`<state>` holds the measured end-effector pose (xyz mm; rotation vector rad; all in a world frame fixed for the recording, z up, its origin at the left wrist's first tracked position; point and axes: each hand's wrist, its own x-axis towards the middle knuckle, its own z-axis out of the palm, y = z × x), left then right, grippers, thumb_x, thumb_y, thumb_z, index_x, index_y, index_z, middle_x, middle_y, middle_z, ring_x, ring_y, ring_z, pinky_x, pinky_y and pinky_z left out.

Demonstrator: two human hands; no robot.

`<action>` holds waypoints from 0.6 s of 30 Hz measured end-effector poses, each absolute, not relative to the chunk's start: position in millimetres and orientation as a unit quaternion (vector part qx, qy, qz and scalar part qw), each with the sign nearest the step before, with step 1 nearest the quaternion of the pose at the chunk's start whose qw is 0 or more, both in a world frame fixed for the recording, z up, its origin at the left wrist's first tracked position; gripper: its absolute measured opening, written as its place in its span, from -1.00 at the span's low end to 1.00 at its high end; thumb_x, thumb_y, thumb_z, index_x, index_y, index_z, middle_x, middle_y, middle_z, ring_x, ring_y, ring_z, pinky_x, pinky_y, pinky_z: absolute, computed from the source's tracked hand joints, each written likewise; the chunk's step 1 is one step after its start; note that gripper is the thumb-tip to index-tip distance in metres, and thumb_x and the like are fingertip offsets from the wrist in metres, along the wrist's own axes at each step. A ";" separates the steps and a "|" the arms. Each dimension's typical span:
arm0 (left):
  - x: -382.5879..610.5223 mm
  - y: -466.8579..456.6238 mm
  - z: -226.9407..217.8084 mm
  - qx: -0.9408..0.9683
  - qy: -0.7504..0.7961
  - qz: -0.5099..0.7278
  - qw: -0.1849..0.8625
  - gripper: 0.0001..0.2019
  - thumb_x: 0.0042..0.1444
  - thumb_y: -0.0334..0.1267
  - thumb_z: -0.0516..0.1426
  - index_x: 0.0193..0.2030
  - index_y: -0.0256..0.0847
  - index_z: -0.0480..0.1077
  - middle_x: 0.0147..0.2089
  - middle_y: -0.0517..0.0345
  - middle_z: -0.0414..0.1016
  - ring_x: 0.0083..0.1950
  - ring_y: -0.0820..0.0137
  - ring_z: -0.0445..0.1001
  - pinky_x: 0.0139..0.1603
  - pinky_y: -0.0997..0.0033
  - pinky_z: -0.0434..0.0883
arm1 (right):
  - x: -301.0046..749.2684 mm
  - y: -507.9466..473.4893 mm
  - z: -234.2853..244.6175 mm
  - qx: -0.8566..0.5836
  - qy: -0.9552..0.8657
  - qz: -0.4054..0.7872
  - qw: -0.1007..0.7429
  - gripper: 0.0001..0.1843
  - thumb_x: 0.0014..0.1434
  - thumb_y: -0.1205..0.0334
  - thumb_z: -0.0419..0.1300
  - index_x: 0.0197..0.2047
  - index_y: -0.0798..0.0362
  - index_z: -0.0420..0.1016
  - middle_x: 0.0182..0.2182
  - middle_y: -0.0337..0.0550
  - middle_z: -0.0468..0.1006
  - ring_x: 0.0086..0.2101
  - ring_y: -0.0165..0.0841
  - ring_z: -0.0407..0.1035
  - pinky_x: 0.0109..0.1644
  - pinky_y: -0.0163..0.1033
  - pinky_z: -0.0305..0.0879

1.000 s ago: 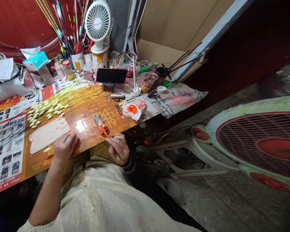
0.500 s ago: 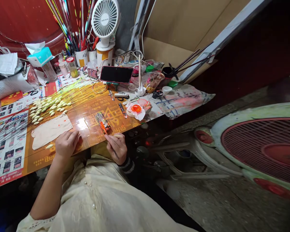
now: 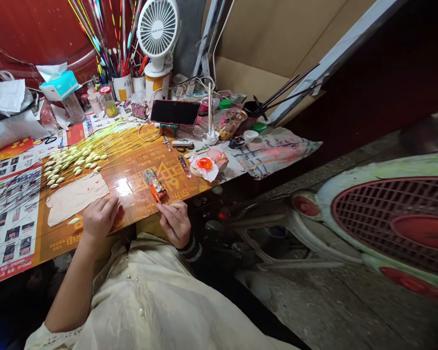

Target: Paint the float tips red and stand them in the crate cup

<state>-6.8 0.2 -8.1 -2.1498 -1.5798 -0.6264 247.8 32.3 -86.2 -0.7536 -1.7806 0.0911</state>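
While the left hand (image 3: 99, 218) lay relaxed and empty on the board (image 3: 131, 167), the right hand (image 3: 175, 223) pinched a thin orange-tipped rod (image 3: 154, 193), grip closed.

Printed lettering on a glossy orange board (image 3: 142, 167): Chinese characters in pale yellow are seen across the surface. A large display glyph resembling "6" stands near the centre, and a repeated Latin word, possibly "Bait", runs along the far edge. Further characters stand inverted near the lower left edge. Multi-panel printed flyers (image 3: 10, 218) carry small Chinese print, and a red footer band holds digit strings, of which only an initial "37" is tentatively read. Dark characters are seen on a white mug (image 3: 122, 88), and a small mark on a white desk fan (image 3: 158, 26); both are too small to be read.
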 end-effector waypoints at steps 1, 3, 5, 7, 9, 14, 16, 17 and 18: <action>-6.6 0.2 -7.9 -0.768 -0.566 -0.226 0.196 -0.85 0.27 -0.23 0.13 -0.08 -0.11 0.49 -0.29 0.12 0.60 -0.27 0.37 0.53 -0.21 0.38 0.35 | 247.9 32.1 -87.1 -0.324 -0.757 0.040 0.567 -0.43 0.27 0.39 0.11 0.33 -0.07 0.28 -0.09 -0.08 0.59 -0.15 -0.28 0.37 0.05 0.04 0.36; -6.4 0.2 -7.7 -0.767 -0.569 -0.228 0.189 -0.85 0.27 -0.22 0.13 -0.08 -0.11 0.49 -0.28 0.11 0.60 -0.27 0.36 0.53 -0.21 0.38 0.36 | 248.0 31.9 -89.3 -0.331 -0.754 0.042 0.565 -0.45 0.29 0.37 0.09 0.33 -0.06 0.29 -0.09 -0.07 0.59 -0.15 -0.27 0.38 0.06 0.04 0.37; -6.5 0.4 -7.9 -0.766 -0.570 -0.228 0.187 -0.84 0.27 -0.22 0.12 -0.08 -0.10 0.50 -0.29 0.11 0.60 -0.27 0.37 0.53 -0.21 0.38 0.36 | 247.8 31.7 -91.2 -0.336 -0.752 0.044 0.565 -0.47 0.30 0.36 0.08 0.32 -0.05 0.30 -0.10 -0.06 0.59 -0.14 -0.28 0.39 0.06 0.04 0.37; -6.9 0.6 -8.4 -0.766 -0.570 -0.228 0.190 -0.85 0.27 -0.22 0.13 -0.08 -0.10 0.50 -0.28 0.11 0.60 -0.27 0.37 0.53 -0.21 0.38 0.36 | 247.8 31.8 -92.0 -0.335 -0.751 0.046 0.566 -0.47 0.30 0.36 0.08 0.32 -0.04 0.30 -0.10 -0.06 0.58 -0.14 -0.28 0.39 0.06 0.04 0.37; -7.2 0.8 -8.7 -0.766 -0.569 -0.226 0.194 -0.85 0.27 -0.22 0.13 -0.08 -0.10 0.49 -0.28 0.12 0.60 -0.27 0.37 0.53 -0.22 0.38 0.36 | 248.1 31.9 -91.6 -0.331 -0.749 0.049 0.572 -0.46 0.29 0.38 0.09 0.33 -0.04 0.28 -0.09 -0.06 0.58 -0.14 -0.28 0.39 0.05 0.04 0.38; -6.8 0.7 -8.4 -0.769 -0.566 -0.225 0.195 -0.84 0.28 -0.23 0.12 -0.08 -0.10 0.49 -0.28 0.11 0.60 -0.27 0.36 0.53 -0.22 0.38 0.37 | 249.9 30.7 -88.2 -0.308 -0.747 0.061 0.586 -0.45 0.29 0.37 0.08 0.34 -0.05 0.27 -0.10 -0.06 0.58 -0.15 -0.28 0.38 0.07 0.07 0.38; -6.1 0.5 -8.2 -0.769 -0.568 -0.221 0.194 -0.83 0.29 -0.22 0.10 -0.07 -0.10 0.49 -0.29 0.10 0.60 -0.28 0.36 0.53 -0.22 0.37 0.38 | 249.3 28.7 -87.0 -0.298 -0.754 0.064 0.582 -0.45 0.30 0.36 0.07 0.33 -0.05 0.27 -0.11 -0.08 0.59 -0.14 -0.28 0.38 0.09 0.08 0.38; -5.8 0.3 -8.2 -0.768 -0.569 -0.219 0.196 -0.83 0.29 -0.21 0.09 -0.08 -0.10 0.49 -0.29 0.10 0.60 -0.28 0.36 0.53 -0.22 0.37 0.38 | 248.5 27.4 -86.5 -0.292 -0.758 0.066 0.580 -0.45 0.29 0.35 0.07 0.33 -0.06 0.27 -0.11 -0.09 0.59 -0.14 -0.28 0.38 0.09 0.07 0.38; -5.5 0.1 -8.3 -0.768 -0.569 -0.218 0.198 -0.82 0.29 -0.20 0.09 -0.08 -0.10 0.50 -0.29 0.09 0.60 -0.28 0.36 0.53 -0.23 0.37 0.39 | 247.3 26.0 -86.1 -0.286 -0.762 0.067 0.578 -0.45 0.29 0.36 0.08 0.33 -0.06 0.27 -0.11 -0.10 0.59 -0.14 -0.29 0.38 0.10 0.07 0.38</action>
